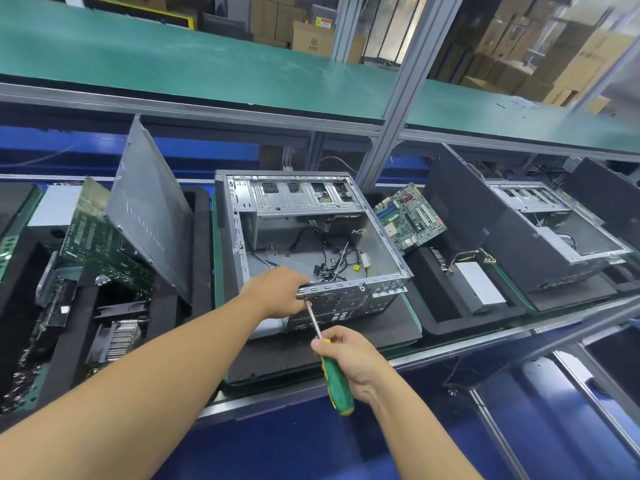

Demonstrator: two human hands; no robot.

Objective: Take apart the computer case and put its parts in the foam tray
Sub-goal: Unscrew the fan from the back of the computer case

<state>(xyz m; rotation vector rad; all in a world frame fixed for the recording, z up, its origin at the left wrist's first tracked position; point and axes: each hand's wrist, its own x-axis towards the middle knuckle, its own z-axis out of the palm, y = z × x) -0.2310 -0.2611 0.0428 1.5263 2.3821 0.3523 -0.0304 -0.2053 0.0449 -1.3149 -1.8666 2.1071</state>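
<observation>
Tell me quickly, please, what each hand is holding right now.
Left hand: closed, gripping the near top edge of the computer case.
Right hand: closed, holding the screwdriver, with its tip at the case's near panel.

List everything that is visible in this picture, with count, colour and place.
case: 1, grey metal, open, centre, on the foam tray
foam tray: 1, black, under the case
cables: several, mostly black, inside the case
side panel: 1, grey, leaning, left of the case
motherboard: 1, green, tilted, right of the case
power supply: 1, grey, in the tray on the right
second case: 1, grey, far right
boxes: many, brown, background
screwdriver: 1, green and yellow handle, tip at the case's near wall
left grip: 1, holds the case's near rim
right grip: 1, holds the screwdriver handle
</observation>
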